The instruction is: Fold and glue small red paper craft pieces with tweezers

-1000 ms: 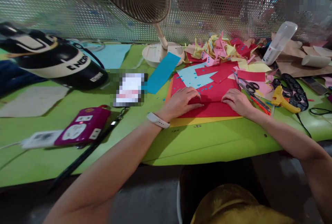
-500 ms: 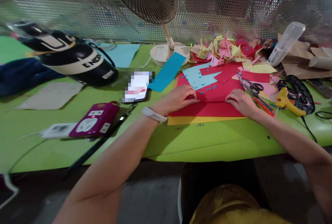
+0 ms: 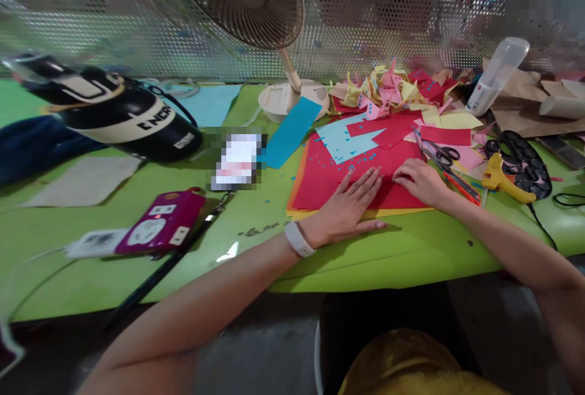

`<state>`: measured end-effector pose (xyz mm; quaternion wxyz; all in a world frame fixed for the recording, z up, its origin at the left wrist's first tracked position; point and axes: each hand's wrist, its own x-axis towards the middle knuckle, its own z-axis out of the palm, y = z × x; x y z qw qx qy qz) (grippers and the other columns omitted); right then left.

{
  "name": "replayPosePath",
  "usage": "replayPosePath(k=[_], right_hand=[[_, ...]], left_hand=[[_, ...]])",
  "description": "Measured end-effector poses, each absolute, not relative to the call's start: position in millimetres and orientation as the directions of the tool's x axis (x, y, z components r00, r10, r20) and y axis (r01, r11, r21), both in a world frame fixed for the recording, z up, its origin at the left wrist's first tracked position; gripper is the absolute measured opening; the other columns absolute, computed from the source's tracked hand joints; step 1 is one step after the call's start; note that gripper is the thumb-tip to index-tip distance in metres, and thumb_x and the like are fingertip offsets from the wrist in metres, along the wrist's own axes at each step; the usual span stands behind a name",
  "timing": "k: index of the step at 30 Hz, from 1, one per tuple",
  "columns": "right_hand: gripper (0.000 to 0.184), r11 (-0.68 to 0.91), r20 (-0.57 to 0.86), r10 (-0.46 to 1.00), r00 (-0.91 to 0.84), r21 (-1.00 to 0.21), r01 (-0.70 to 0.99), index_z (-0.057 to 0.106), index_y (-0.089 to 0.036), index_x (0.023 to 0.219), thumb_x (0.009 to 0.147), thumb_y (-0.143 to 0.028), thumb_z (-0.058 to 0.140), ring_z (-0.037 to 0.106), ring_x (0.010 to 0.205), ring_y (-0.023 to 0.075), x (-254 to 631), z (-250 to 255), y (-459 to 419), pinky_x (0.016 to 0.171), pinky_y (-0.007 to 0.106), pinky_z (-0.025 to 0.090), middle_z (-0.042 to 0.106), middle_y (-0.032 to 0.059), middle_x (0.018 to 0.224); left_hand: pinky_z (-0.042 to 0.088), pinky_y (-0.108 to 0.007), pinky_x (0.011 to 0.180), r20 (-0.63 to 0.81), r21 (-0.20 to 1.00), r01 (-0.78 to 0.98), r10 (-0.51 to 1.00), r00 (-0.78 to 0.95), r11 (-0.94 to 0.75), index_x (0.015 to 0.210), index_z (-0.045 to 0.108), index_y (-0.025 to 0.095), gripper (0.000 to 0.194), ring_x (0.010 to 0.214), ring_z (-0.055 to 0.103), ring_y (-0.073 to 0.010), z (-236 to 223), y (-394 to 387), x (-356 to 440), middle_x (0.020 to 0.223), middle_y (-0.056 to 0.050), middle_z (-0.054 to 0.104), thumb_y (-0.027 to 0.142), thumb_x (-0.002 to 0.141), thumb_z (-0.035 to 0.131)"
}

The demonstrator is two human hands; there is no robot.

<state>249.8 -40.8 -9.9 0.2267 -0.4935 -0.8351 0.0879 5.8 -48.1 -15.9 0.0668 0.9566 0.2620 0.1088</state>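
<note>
My left hand (image 3: 350, 212) lies flat on the near part of a red sheet of paper (image 3: 315, 185), fingers stretched out and thumb apart. It wears a white wristband (image 3: 299, 239). My right hand (image 3: 418, 180) is curled, its thumb and fingertips pinched together at the sheet's right side. The fold under the fingers is partly hidden. Yellow and orange sheets show along the edges below the red one. On the red sheet's far part lie a light blue piece of paper (image 3: 338, 139), red strips (image 3: 397, 130) and tiny blue bits.
Scissors (image 3: 445, 154), an orange cutter (image 3: 464, 191) and a yellow glue gun (image 3: 507, 181) lie right of my hands. Behind are cut paper scraps (image 3: 388, 90) and a fan (image 3: 292, 93). Leftward are a blue strip (image 3: 292, 133), phone (image 3: 237, 160), purple power socket (image 3: 159, 224) and black bottle (image 3: 132, 114).
My left hand has let go of its pinch at the red paper's fold, moved nearer and right, and flattened onto the paper. My right hand stays at about the same place, still pinched.
</note>
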Motion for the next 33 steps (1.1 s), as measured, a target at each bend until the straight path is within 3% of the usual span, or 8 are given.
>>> replayPosePath(k=[8, 13, 20, 25, 33], right_hand=[[0.009, 0.505, 0.287, 0.861, -0.419, -0.389, 0.771, 0.07, -0.019, 0.088, 0.091, -0.022, 0.061, 0.061, 0.087, 0.0204, 253, -9, -41, 0.082, 0.034, 0.046, 0.068, 0.0067, 0.087], [0.01, 0.495, 0.269, 0.868, -0.417, -0.399, 0.772, 0.069, -0.019, 0.088, 0.091, -0.024, 0.061, 0.061, 0.087, 0.0209, 254, -8, -41, 0.082, 0.035, 0.047, 0.068, 0.0069, 0.087], [0.011, 0.492, 0.271, 0.869, -0.415, -0.381, 0.783, 0.069, -0.018, 0.089, 0.091, -0.025, 0.061, 0.062, 0.086, 0.0225, 255, -6, -44, 0.082, 0.036, 0.047, 0.068, 0.0081, 0.087], [0.01, 0.491, 0.276, 0.87, -0.409, -0.406, 0.77, 0.069, -0.019, 0.087, 0.091, -0.024, 0.061, 0.061, 0.085, 0.0218, 255, -5, -45, 0.081, 0.036, 0.047, 0.068, 0.0068, 0.085], [0.009, 0.442, 0.22, 0.896, -0.385, -0.38, 0.812, 0.07, -0.018, 0.089, 0.09, -0.023, 0.062, 0.062, 0.087, 0.0216, 251, 1, -47, 0.083, 0.035, 0.046, 0.069, 0.0077, 0.088]], left_hand=[[-0.002, -0.045, 0.122, -0.002, 0.193, 0.546, 0.557, 0.831, -0.815, 0.156, 0.012, 0.008, 0.095, 0.153, 0.006, -0.0253, -13, -44, 10, 0.163, -0.018, 0.011, 0.076, 0.09, 0.019], [0.0, -0.048, 0.122, -0.053, 0.221, 0.554, 0.557, 0.829, -0.803, 0.156, 0.015, 0.008, 0.098, 0.152, 0.01, -0.0281, -6, -44, 17, 0.162, -0.019, 0.014, 0.078, 0.088, 0.017], [0.004, -0.05, 0.121, 0.031, 0.182, 0.655, 0.67, 0.742, -0.733, 0.152, 0.022, -0.004, 0.115, 0.151, 0.01, -0.0352, -15, -61, 36, 0.159, -0.028, 0.017, 0.086, 0.08, 0.016], [-0.001, -0.056, 0.12, 0.081, 0.175, 0.655, 0.674, 0.734, -0.735, 0.152, 0.022, -0.001, 0.113, 0.151, 0.012, -0.0335, -20, -66, 36, 0.159, -0.024, 0.02, 0.085, 0.08, 0.011], [0.008, -0.057, 0.12, 0.134, 0.162, 0.656, 0.675, 0.726, -0.738, 0.153, 0.022, 0.001, 0.109, 0.15, 0.019, -0.0342, -20, -67, 33, 0.159, -0.024, 0.022, 0.084, 0.082, 0.015]])
